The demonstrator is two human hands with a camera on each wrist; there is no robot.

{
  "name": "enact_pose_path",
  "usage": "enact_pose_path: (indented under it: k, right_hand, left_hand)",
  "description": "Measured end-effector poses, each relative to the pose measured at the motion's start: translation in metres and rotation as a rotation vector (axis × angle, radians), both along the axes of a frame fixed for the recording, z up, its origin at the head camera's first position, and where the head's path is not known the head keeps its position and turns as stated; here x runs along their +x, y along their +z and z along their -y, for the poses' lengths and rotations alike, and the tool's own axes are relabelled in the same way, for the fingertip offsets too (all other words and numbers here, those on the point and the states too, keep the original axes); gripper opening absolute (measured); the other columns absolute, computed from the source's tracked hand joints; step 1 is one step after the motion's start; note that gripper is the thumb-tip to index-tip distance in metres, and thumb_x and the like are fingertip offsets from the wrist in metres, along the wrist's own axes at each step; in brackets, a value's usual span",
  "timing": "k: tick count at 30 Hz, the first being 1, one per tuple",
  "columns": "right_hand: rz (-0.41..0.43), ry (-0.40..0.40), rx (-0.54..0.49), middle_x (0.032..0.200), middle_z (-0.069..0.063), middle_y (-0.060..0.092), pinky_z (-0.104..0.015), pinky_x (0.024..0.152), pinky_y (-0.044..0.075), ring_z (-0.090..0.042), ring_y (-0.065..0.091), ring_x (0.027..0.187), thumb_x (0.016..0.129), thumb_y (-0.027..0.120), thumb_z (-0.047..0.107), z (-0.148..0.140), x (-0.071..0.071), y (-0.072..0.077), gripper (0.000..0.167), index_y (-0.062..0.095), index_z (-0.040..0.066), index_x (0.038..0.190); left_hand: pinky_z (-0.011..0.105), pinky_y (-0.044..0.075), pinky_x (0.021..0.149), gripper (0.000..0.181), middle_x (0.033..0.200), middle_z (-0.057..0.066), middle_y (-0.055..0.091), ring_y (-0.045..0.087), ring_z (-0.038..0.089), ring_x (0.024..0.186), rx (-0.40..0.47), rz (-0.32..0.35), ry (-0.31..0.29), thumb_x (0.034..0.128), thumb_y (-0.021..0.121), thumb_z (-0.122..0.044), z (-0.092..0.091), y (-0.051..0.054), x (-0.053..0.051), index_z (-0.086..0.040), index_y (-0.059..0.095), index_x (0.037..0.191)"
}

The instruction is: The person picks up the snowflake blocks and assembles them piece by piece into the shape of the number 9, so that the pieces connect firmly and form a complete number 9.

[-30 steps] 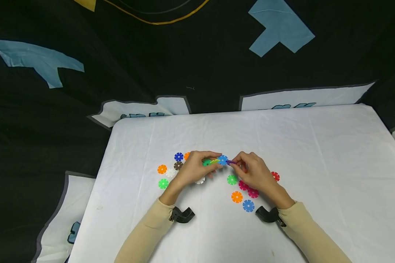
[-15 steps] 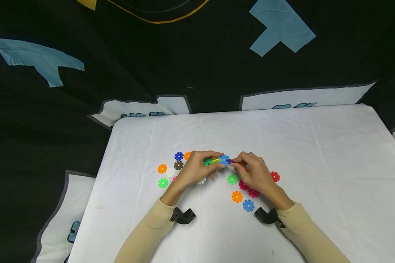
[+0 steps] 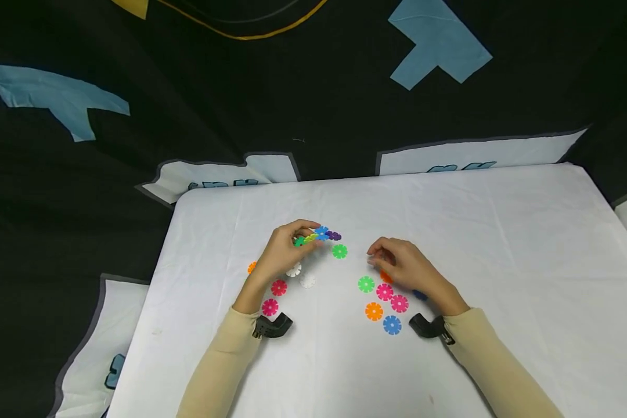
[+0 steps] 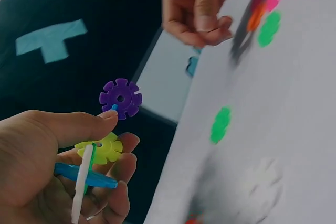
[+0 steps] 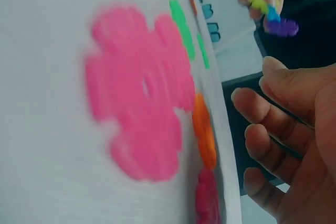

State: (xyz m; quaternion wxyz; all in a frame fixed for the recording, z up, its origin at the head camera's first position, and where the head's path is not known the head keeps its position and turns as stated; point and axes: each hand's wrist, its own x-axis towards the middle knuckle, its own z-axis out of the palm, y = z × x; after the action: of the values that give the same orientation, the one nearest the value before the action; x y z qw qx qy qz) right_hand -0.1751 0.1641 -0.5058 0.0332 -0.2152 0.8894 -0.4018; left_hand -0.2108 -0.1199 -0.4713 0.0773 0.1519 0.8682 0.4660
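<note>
1. White cloth [image 3: 501, 261] covers the table, and a black backdrop [image 3: 334, 87] with light-blue shapes [image 3: 439, 40] hangs beyond its far edge.
2. Above the cloth, the left hand [image 3: 282, 248] pinches a run of linked discs [image 3: 321, 233] between thumb and fingers, clear of the table.
3. Nothing is grasped by the right hand [image 3: 410, 264]; it hovers with thumb and fingertips slightly apart, fingers loosely bent.
4. At the chain's free end, the purple disc [image 4: 121, 99] seems to hang by a single joint beside the thumb tip. If that joint is shallow, a knock or a twist of the grip could pop it off; a hard squeeze might skew the pieces.
5. It looks like a flat plastic flower, notched around the rim, holed in the middle. A yellow disc [image 4: 107, 150] faces the left wrist camera, while a white piece [image 4: 80, 187] stands edge-on; joints deeper in the palm are hidden.
6. Farther out, a green disc [image 3: 339, 251] lies near the chain; pink discs [image 3: 384, 292] and an orange disc [image 3: 374, 312] lie nearer the right forearm.
</note>
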Motion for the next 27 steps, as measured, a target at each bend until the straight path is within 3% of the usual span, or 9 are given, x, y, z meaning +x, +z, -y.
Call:
enact_pose_path:
  k: [6,8,14,20,22,27]
  right_hand:
    - [0.073,0.054,0.047,0.084,0.004,0.063,-0.024,0.069,0.047,-0.013,0.051,0.076,0.089,0.074,0.021,0.012,-0.022,-0.001,0.021,0.068,0.012,0.107]
    - [0.084,0.094,0.065,0.084,0.004,0.062,-0.024,0.069,0.047,-0.013,0.051,0.076,0.088,0.075,0.023,0.018,-0.029,-0.004,0.026,0.069,0.012,0.11]
    - [0.061,0.161,0.132,0.083,0.002,0.06,-0.028,0.069,0.045,-0.013,0.052,0.075,0.088,0.074,0.027,0.034,-0.045,-0.012,0.038,0.067,0.017,0.124]
    - [-0.025,0.185,0.242,0.093,0.002,0.068,-0.031,0.076,0.048,-0.013,0.056,0.08,0.087,0.075,0.032,0.045,-0.048,-0.012,0.039,0.069,0.02,0.124]
    - [-0.02,0.171,0.248,0.081,0.002,0.062,-0.03,0.07,0.044,-0.013,0.052,0.073,0.086,0.076,0.031,0.047,-0.048,-0.012,0.036,0.07,0.017,0.119]
    - [0.042,0.091,0.204,0.076,0.003,0.054,-0.027,0.066,0.041,-0.012,0.048,0.07,0.083,0.079,0.03,0.041,-0.042,-0.011,0.03,0.067,0.014,0.105]
  left_hand:
    - [0.032,0.05,0.074,0.034,0.098,0.004,0.069,0.059,0.02,0.087,-0.02,0.002,0.021,0.0874,0.075,-0.017,0.016,0.007,-0.004,-0.014,0.067,0.121]
    - [0.03,0.05,0.069,0.034,0.098,0.003,0.068,0.06,0.02,0.084,-0.02,0.009,0.015,0.0875,0.075,-0.017,0.017,0.007,-0.004,-0.013,0.066,0.121]
    - [0.029,0.052,0.065,0.034,0.1,0.006,0.067,0.06,0.02,0.081,-0.023,0.029,-0.018,0.0881,0.074,-0.018,0.017,0.009,-0.004,-0.012,0.066,0.121]
    - [0.03,0.054,0.062,0.035,0.101,0.008,0.067,0.063,0.024,0.072,-0.011,0.063,-0.044,0.0888,0.074,-0.019,0.015,0.01,-0.004,-0.012,0.065,0.122]
    - [0.029,0.054,0.063,0.035,0.1,0.007,0.067,0.063,0.023,0.073,-0.009,0.062,-0.047,0.0887,0.074,-0.019,0.014,0.009,-0.004,-0.012,0.065,0.122]
    - [0.029,0.054,0.073,0.034,0.098,0.004,0.067,0.063,0.019,0.083,-0.017,0.054,-0.057,0.0885,0.074,-0.02,0.011,0.009,-0.001,-0.012,0.066,0.121]
